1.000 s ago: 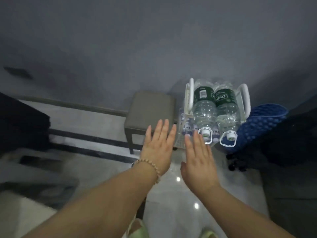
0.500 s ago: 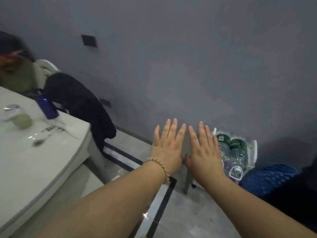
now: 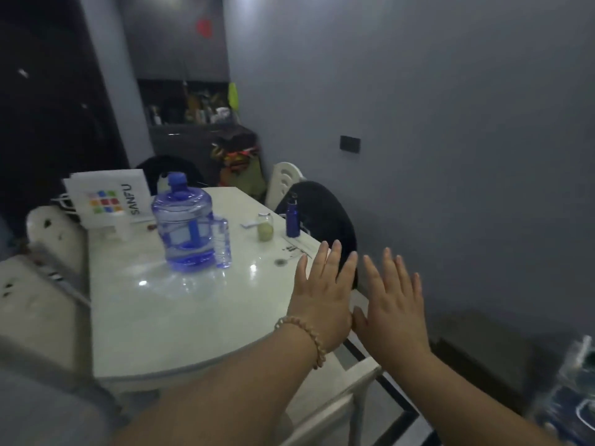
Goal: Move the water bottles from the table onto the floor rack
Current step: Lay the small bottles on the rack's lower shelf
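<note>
The left hand (image 3: 322,294) and the right hand (image 3: 392,304) hover flat above the near corner of the tabletop (image 3: 180,310), fingers spread, holding nothing; a small clear water bottle (image 3: 222,243) stands just beside the big blue water jug (image 3: 185,226), well apart from both hands; the floor rack (image 3: 576,391), blurred at the lower right edge, seems to hold bottles already; by my judgement that clear bottle, perhaps the jug too, is left to carry.

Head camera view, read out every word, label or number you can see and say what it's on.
"SANFU": on the white paper bag standing on the table, printed sideways.
Dark marks on the table near the left hand: too blurred to read.
Nothing else is legible.
</note>
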`<action>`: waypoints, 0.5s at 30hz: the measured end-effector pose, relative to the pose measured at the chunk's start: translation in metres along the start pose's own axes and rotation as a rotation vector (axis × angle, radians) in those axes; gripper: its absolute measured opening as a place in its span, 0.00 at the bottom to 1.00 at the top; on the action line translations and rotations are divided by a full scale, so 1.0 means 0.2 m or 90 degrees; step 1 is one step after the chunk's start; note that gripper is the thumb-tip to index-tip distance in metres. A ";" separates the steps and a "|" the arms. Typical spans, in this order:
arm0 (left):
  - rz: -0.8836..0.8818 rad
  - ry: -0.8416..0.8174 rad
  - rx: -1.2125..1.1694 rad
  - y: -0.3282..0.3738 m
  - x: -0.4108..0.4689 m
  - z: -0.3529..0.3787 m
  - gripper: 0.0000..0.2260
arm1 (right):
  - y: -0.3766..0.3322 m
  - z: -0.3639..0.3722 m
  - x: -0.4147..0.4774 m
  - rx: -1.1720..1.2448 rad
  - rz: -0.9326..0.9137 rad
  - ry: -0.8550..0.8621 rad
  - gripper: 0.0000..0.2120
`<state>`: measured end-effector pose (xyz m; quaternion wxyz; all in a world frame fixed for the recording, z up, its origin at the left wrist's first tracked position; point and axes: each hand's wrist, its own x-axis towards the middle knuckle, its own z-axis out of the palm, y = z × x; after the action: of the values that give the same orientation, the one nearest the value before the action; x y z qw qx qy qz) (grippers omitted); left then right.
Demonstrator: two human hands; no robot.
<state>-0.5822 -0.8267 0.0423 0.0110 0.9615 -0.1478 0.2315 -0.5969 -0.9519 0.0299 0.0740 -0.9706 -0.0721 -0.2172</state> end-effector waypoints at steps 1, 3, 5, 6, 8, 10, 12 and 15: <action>-0.010 -0.001 0.006 -0.14 -0.07 -0.03 0.36 | -0.17 0.03 0.01 0.007 -0.011 0.000 0.40; -0.049 -0.011 0.017 -0.42 -0.23 -0.07 0.35 | -0.48 0.09 0.00 0.017 -0.029 0.002 0.39; -0.077 -0.040 0.034 -0.76 -0.43 -0.11 0.36 | -0.88 0.18 -0.03 0.046 -0.038 -0.010 0.39; -0.088 -0.045 0.031 -0.94 -0.52 -0.12 0.36 | -1.08 0.22 -0.04 0.066 -0.037 -0.018 0.39; -0.096 -0.050 0.046 -1.24 -0.69 -0.14 0.37 | -1.38 0.30 -0.06 0.086 -0.047 -0.035 0.39; -0.093 -0.086 0.069 -1.50 -0.82 -0.18 0.36 | -1.63 0.36 -0.08 0.090 -0.048 -0.063 0.38; -0.121 -0.097 0.072 -1.72 -0.91 -0.23 0.36 | -1.83 0.40 -0.09 0.100 -0.030 -0.077 0.38; -0.124 -0.092 0.068 -1.96 -0.94 -0.26 0.36 | -2.01 0.44 -0.04 0.077 -0.038 -0.083 0.38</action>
<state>-0.6514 -0.3959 0.0239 -0.0282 0.9847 -0.0415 0.1667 -0.6374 -0.5437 -0.0079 0.1213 -0.9739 -0.1189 -0.1509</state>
